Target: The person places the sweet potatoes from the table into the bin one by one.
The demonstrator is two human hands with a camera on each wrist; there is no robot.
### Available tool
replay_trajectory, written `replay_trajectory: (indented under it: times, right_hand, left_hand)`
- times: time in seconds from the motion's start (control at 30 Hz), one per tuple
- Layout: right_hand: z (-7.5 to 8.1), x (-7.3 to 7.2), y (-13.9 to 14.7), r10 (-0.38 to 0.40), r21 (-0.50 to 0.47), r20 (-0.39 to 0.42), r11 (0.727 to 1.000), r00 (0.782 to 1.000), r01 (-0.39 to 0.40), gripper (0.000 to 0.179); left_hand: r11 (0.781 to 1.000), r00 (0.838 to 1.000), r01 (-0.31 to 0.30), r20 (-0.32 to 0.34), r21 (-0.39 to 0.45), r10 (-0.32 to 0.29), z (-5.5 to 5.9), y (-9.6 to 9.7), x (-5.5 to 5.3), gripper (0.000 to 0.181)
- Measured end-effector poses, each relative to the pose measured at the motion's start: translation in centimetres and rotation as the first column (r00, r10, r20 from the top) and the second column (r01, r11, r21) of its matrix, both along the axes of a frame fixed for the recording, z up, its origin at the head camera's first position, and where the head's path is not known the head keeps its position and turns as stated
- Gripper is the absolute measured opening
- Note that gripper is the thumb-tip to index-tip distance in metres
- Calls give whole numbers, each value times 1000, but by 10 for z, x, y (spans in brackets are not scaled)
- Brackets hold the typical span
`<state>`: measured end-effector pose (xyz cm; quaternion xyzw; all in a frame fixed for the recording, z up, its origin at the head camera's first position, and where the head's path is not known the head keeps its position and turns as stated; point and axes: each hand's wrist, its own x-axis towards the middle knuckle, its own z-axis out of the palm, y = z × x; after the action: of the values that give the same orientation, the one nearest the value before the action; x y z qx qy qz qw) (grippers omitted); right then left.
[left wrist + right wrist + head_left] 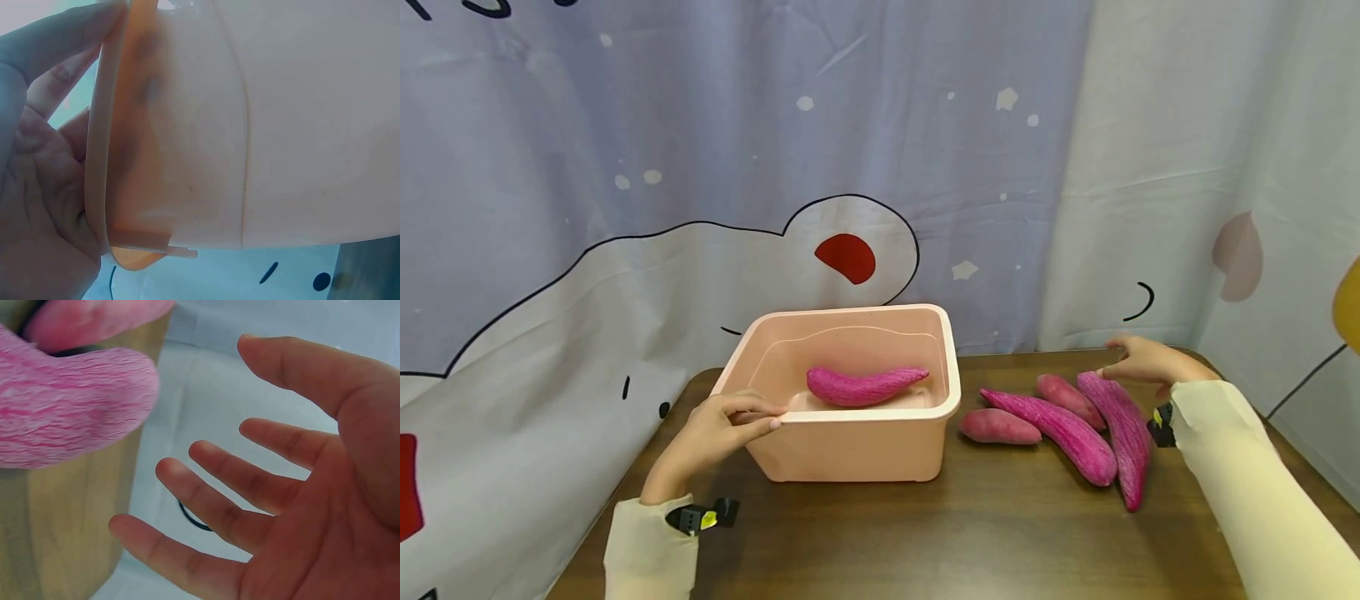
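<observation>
With fingers and thumb, my left hand (718,429) pinches the rim of a pale pink plastic basin (850,450) at its front left corner. The left wrist view shows that hand (44,150) around the rim, beside the basin wall (312,125). One purple eggplant (865,388) lies inside the basin. My right hand (1153,364) hovers by the far end of another purple eggplant (1126,442) on the table. Its fingers are spread and hold nothing; in the right wrist view a gap separates the hand (306,506) from that eggplant (75,412).
A third eggplant (1067,435) lies between the basin and the right hand, with two reddish sweet potatoes (1000,427) close to it. The brown wooden table (925,542) extends in front. A patterned curtain (715,125) hangs behind the table and along its sides.
</observation>
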<state>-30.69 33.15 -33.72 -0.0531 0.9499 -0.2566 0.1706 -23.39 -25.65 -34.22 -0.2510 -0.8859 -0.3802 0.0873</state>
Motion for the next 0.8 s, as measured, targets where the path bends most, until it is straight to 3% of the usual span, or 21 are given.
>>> replay_trajectory:
  times: [0.33,0.53,0.8]
  right_hand:
    - [-23,5,13,-44,-24,21,999,999,45,78]
    - [-35,7,18,-46,-35,32,998,998,47,78]
    - [-50,7,25,-80,-59,76,995,994,85,90]
  left_hand:
    - [1000,1000,-4,-29,-25,3,-1,-1,0,13]
    - [1000,1000,-5,-12,-18,5,-2,-1,-1,14]
    - [1000,1000,-6,-1,-15,6,0,0,-1,15]
